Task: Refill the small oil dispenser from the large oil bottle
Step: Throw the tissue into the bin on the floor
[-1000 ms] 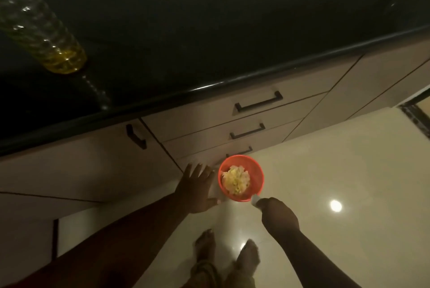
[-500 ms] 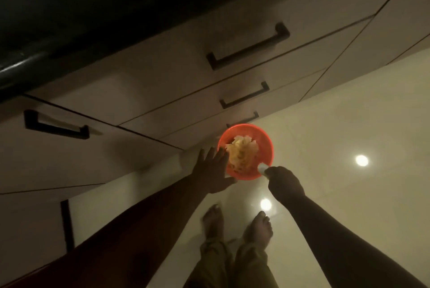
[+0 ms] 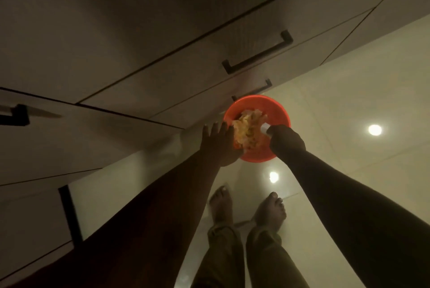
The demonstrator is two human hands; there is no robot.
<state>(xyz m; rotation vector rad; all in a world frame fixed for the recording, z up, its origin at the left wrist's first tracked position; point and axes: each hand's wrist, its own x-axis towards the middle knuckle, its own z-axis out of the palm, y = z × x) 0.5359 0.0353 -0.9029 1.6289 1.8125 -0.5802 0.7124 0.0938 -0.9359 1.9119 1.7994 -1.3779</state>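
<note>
**Both hands at the orange bin on the floor**

Looking straight down in dim light, the head view takes in cabinet fronts at the upper left, with a black drawer handle (image 3: 257, 53) on one drawer and a second, smaller one below it. The glossy floor (image 3: 349, 92) fills the right side and mirrors round lamp spots. Neither the small oil dispenser nor the large oil bottle appears in this view.

The left hand (image 3: 217, 145) is stretched out flat, fingers spread and holding nothing, its palm against the left rim of the orange bin (image 3: 257, 130). The bin stands on the floor just in front of the lowest drawer and holds crumpled yellowish scraps (image 3: 247, 133); what they are cannot be told. The right hand (image 3: 287, 141) is curled into a fist over the bin's right rim, pinching a small white object (image 3: 264, 129) too small to identify. Below, two bare feet (image 3: 221, 206) stand on the floor.
</note>
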